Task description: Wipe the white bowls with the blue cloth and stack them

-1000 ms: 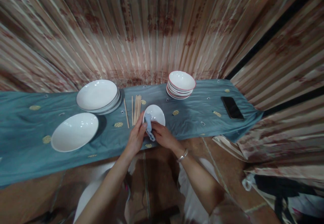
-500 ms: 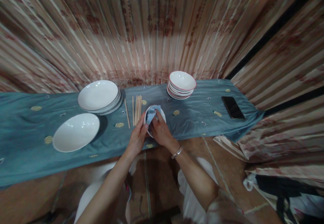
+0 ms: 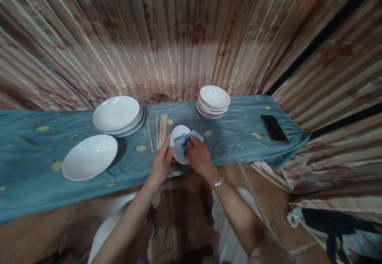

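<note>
A small white bowl (image 3: 177,132) is tilted up over the table's near edge, its inside facing me. My left hand (image 3: 162,160) grips its left rim, thumb on the inner side and the other fingers behind, out of sight. My right hand (image 3: 200,155) pinches a light blue cloth (image 3: 197,135) at the bowl's right rim; part of the cloth lies inside the bowl. Just left of the bowl several wooden chopsticks (image 3: 162,131) lie side by side, with one apart at an angle.
A stack of white plates (image 3: 115,113) stands at the back left, with a single large white dish (image 3: 89,157) in front. Red-rimmed bowls (image 3: 215,97) are stacked at the back. A black phone (image 3: 273,128) lies right on the teal tablecloth (image 3: 235,136). Pleated curtains (image 3: 179,49) hang close behind.
My right hand has moved right with the cloth, from inside the bowl to its right rim. More of the bowl's inside shows. My left hand stays on the rim.
</note>
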A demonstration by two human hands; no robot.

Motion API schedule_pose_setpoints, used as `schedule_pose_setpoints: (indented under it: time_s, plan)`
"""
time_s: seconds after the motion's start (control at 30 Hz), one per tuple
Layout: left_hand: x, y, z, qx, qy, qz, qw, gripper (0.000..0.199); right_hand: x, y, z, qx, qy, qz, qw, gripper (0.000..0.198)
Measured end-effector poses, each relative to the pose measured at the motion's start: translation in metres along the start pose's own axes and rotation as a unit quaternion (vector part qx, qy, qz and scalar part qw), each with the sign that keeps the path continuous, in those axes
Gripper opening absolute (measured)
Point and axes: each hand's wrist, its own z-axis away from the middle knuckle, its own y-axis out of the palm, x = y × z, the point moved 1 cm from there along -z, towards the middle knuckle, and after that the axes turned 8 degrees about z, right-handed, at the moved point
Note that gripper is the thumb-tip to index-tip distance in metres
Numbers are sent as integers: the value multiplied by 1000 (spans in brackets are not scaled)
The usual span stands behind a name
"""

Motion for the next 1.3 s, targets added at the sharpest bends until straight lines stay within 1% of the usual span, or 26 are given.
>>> schedule_pose_setpoints:
  time_s: [0.17, 0.33, 0.43, 0.57, 0.67, 0.8, 0.87, 0.93, 1.0, 1.07, 1.2, 1.3]
  plan:
    - [2, 0, -2, -2, 4, -9, 1000, 77, -2, -1, 10, 29, -24, -24, 999, 26]
    - [3, 0, -2, -7, 6, 6, 1000, 78, -2, -2, 15, 36, -66, -120, 990, 27]
    - [1, 0, -2, -8, 5, 8, 1000, 77, -1, -2, 16, 44, -76, -178, 980, 29]
    - [-1, 1, -2, -9, 7, -3, 1000, 77, 1, 4, 15, 56, -74, -253, 963, 32]
    - [-2, 1, -2, -14, 2, -22, 1000, 76, 4, 9, 13, 62, -77, -320, 942, 33]
    - [0, 0, -2, -16, 4, -44, 999, 73, 12, 8, 10, 47, -88, -394, 914, 39]
    - [1, 0, -3, -15, 17, -52, 998, 71, 16, 5, 7, 36, -99, -413, 905, 44]
    - [3, -1, -4, -15, 44, -59, 997, 69, 18, 2, 3, 30, -110, -421, 900, 47]
    - [6, -2, -5, -13, 64, -58, 996, 66, 19, 2, -1, 27, -111, -417, 902, 49]
    - [8, -3, -5, -9, 65, -48, 997, 66, 19, 4, -5, 19, -105, -399, 911, 50]
    - [11, -3, -5, 1, 38, -5, 999, 70, 18, 9, -11, -11, -95, -326, 941, 50]
    - [10, -2, -3, -5, 30, 16, 999, 72, 15, 10, -12, -11, -83, -247, 965, 46]
